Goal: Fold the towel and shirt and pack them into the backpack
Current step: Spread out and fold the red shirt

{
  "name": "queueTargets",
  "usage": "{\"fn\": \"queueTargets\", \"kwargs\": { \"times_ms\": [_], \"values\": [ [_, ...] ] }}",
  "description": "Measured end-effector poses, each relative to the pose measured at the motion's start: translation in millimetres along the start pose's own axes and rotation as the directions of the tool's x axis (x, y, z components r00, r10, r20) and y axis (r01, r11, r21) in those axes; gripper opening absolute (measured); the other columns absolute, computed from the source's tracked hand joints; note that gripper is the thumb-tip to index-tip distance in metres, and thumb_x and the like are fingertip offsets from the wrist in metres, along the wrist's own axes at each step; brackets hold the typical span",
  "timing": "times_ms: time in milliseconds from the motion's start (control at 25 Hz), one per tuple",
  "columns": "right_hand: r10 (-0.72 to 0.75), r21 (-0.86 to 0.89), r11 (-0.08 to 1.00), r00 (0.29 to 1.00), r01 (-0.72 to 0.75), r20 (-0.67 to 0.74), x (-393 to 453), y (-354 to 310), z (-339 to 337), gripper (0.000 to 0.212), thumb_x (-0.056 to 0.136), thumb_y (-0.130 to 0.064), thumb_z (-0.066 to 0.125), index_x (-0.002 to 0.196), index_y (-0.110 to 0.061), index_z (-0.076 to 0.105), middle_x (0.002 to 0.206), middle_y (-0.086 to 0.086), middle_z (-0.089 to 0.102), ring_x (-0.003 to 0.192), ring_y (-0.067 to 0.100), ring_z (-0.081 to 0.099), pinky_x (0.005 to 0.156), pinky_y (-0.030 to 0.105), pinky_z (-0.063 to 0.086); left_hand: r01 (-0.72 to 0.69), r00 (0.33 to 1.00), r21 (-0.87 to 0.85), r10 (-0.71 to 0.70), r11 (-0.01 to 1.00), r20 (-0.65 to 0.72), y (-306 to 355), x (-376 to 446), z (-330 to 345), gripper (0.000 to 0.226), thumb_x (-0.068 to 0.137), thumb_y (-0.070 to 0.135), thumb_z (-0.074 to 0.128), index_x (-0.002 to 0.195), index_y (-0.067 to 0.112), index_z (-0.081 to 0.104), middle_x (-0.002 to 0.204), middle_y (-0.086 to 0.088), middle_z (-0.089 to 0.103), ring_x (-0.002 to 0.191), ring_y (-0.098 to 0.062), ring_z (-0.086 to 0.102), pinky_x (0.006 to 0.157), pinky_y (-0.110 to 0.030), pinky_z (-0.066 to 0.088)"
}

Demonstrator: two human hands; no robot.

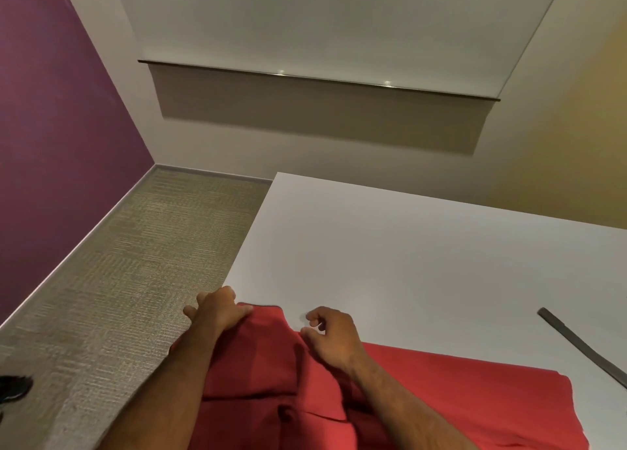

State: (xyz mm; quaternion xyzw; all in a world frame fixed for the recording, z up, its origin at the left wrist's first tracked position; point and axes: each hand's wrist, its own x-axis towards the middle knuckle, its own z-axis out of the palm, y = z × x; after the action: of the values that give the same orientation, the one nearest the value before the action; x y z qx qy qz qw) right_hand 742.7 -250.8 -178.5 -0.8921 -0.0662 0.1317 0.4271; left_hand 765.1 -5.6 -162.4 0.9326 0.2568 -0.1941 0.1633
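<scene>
A red shirt [458, 392] lies spread over the near left part of the white table [407, 246], reaching the bottom edge of the view. My left hand [217, 310] grips the shirt's far left corner at the table's left edge, fingers curled over the cloth. My right hand [330, 331] rests at the shirt's far edge a little to the right, its fingers bent and apart, the thumb touching the cloth. A dark strap [583, 344] crosses the table at the right; no backpack body or towel is in view.
Carpeted floor [129, 280] runs along the table's left side up to a purple wall [61, 127]. A dark object [13, 387] sits on the floor at the far left. A light wall stands behind the table.
</scene>
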Motion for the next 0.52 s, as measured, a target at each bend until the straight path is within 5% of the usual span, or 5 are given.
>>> {"fn": "queueTargets", "kwargs": {
  "times_ms": [120, 240, 400, 520],
  "values": [
    [-0.011, -0.01, 1.0, 0.999, 0.011, 0.046, 10.5, -4.1, 5.8, 0.03, 0.078, -0.033, 0.07, 0.105, -0.021, 0.069, 0.096, -0.012, 0.067, 0.087, 0.007, 0.062, 0.085, 0.029, 0.052, -0.029, 0.998, -0.192, 0.017, 0.981, -0.062, 0.1, 0.5, 4.9, 0.041, 0.074, 0.041, 0.076, 0.108, 0.031, 0.057, 0.098, 0.012, 0.062, 0.113, -0.018, 0.051, 0.094, -0.04, 0.032],
    [-0.063, -0.075, 0.994, 0.988, 0.075, 0.144, 24.4, -14.5, 8.8, 0.052, 0.079, -0.037, 0.071, 0.127, -0.021, 0.059, 0.121, -0.005, 0.063, 0.108, 0.013, 0.059, 0.098, 0.032, 0.047, -0.199, 0.98, -0.506, 0.164, 0.839, -0.114, -0.1, -2.9, 2.9, 0.034, 0.068, 0.016, 0.084, 0.098, 0.025, 0.07, 0.085, 0.011, 0.067, 0.089, -0.01, 0.065, 0.088, -0.034, 0.051],
    [-0.156, -0.178, 0.96, 0.941, 0.216, 0.301, 43.3, -34.1, 13.8, 0.076, 0.079, -0.038, 0.073, 0.146, -0.023, 0.04, 0.149, -0.001, 0.044, 0.136, 0.019, 0.04, 0.113, 0.033, 0.031, -0.373, 0.906, -0.63, 0.413, 0.681, -0.091, -4.4, -15.0, -13.1, 0.025, 0.068, 0.002, 0.083, 0.081, 0.023, 0.077, 0.08, 0.005, 0.075, 0.077, -0.005, 0.07, 0.075, -0.022, 0.055],
    [-0.245, -0.122, 0.943, 0.895, 0.309, 0.374, 50.5, -46.5, 19.6, 0.072, 0.071, -0.032, 0.072, 0.138, -0.027, 0.048, 0.139, -0.002, 0.055, 0.125, 0.018, 0.051, 0.104, 0.034, 0.042, -0.435, 0.852, -0.651, 0.518, 0.623, -0.073, -9.0, -21.8, -21.7, 0.023, 0.069, -0.005, 0.081, 0.08, 0.016, 0.077, 0.075, 0.001, 0.074, 0.07, -0.005, 0.066, 0.069, -0.018, 0.051]
  ]
}}
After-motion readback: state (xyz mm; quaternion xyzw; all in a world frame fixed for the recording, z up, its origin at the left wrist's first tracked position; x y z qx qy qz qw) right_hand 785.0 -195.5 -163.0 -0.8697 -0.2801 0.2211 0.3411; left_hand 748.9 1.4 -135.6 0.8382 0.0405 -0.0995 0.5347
